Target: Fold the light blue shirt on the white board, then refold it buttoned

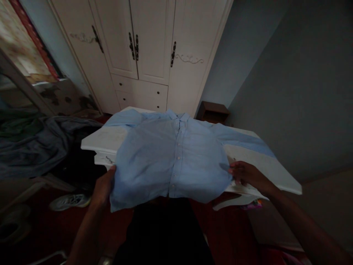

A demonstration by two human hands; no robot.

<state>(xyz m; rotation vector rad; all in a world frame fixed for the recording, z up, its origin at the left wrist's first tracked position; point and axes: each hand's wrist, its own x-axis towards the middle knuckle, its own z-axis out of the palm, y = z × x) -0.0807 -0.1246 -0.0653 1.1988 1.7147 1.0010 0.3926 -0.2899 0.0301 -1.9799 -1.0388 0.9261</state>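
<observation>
A light blue button-up shirt (154,154) lies front side up across a white table (102,140), its collar at the far edge and its sleeves spread to both sides. Its lower hem hangs past the near edge. My left hand (103,186) grips the shirt's left side edge near the hem, fingers partly hidden by the cloth. On the opposite side, my right hand (244,173) pinches the shirt's right edge between thumb and fingers.
Behind the table stands a white wardrobe (149,44) with dark handles. Grey and green clothes (41,143) are heaped at the left, above a white shoe (70,201) on the red floor. A small brown cabinet (213,110) stands at the back right.
</observation>
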